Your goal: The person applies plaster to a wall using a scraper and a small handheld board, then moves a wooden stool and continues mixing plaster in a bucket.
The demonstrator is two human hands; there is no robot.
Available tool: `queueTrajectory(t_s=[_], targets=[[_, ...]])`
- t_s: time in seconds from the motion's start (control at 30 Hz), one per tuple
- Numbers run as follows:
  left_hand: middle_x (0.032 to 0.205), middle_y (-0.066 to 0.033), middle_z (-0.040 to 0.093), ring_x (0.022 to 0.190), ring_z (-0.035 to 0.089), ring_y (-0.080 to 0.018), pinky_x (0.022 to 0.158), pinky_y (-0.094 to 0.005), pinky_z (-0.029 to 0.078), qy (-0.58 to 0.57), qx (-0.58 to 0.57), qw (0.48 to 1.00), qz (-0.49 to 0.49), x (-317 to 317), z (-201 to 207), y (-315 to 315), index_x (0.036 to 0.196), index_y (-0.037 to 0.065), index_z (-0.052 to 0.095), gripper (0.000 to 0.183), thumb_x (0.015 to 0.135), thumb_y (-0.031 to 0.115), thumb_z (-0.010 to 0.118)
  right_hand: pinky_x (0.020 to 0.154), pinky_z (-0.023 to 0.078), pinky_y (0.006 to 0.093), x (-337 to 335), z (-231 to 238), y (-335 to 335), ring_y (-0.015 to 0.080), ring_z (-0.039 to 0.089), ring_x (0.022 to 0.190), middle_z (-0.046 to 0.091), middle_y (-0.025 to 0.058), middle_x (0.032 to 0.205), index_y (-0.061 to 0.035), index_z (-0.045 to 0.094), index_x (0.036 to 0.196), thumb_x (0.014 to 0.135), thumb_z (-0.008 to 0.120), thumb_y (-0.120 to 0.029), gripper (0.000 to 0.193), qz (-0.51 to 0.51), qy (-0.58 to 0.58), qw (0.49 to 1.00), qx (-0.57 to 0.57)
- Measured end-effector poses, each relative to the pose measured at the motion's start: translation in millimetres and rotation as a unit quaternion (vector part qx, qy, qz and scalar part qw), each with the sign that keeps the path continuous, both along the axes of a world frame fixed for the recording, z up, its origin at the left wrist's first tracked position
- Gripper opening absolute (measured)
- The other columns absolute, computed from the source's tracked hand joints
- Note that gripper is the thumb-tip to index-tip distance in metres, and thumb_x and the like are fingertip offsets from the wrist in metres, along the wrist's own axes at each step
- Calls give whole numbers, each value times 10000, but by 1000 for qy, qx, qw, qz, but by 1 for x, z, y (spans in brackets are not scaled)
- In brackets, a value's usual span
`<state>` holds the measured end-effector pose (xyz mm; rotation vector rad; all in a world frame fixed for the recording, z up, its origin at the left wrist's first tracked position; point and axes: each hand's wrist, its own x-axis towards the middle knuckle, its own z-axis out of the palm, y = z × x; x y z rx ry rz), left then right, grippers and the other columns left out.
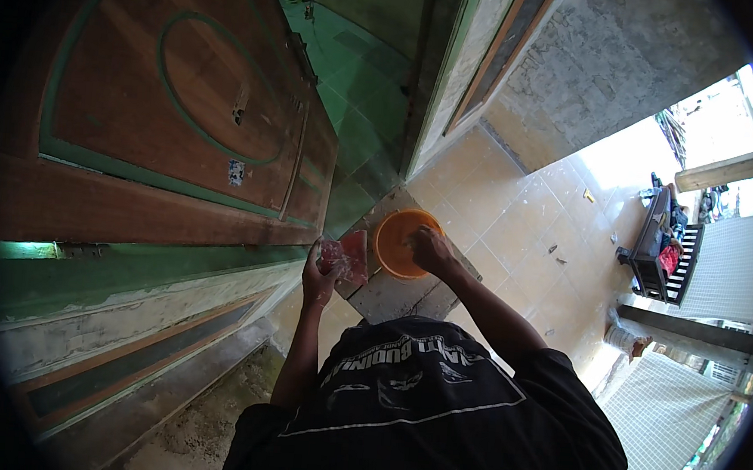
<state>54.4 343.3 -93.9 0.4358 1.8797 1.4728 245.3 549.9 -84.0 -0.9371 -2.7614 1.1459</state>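
Observation:
In front of me an orange bucket (389, 257) stands on a worn grey wooden surface (387, 298). My right hand (432, 251) reaches over its right rim, with the fingers curled in over the opening. Whatever those fingers may hold is hidden from above. To the left of the bucket, my left hand (317, 276) grips a red and clear plastic packet (355, 253) with a crinkled, shiny surface. The packet is tilted and close to the bucket's left side.
A brown wooden door (195, 95) with green trim stands at the left, beside a green-lit doorway (358, 113). Tan floor tiles (515, 218) spread to the right, with small scattered items. A dark slatted bench (664, 253) holds red cloth at the far right.

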Motion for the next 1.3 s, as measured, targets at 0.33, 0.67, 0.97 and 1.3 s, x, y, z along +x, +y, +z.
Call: queueTrajectory(t_s=[0.33,0.67,0.97,1.3], targets=[[1053,-185,520,789,616,-226,568,-308,549,28,-50,998,17,0,21,8,1230,4,315,599,705,-56,596,727,497,402,15,5,-10,312,584,865,587,156,885,-43,617,931,741,521,-65,215,-12,-36,996,76],[984,-172,568,756,624,-231,580,-307,522,159,-68,985,9,6,5,25,1113,-9,447,401,735,-2,581,753,449,430,18,15,-27,343,554,878,579,148,907,-45,637,905,751,498,-19,210,-92,72,987,108],[828,-134,602,649,617,-206,546,-297,490,132,-53,989,30,4,18,32,1011,-12,525,274,748,46,577,764,425,412,1,-32,-16,302,549,892,595,115,899,-76,630,843,723,528,-63,158,51,100,987,115],[823,-127,587,611,615,-186,533,-308,497,-40,-141,989,23,14,-22,17,1122,38,427,372,792,157,552,744,449,436,-23,-44,-20,358,550,853,552,174,892,-9,568,888,710,512,-12,186,-42,66,990,115]])
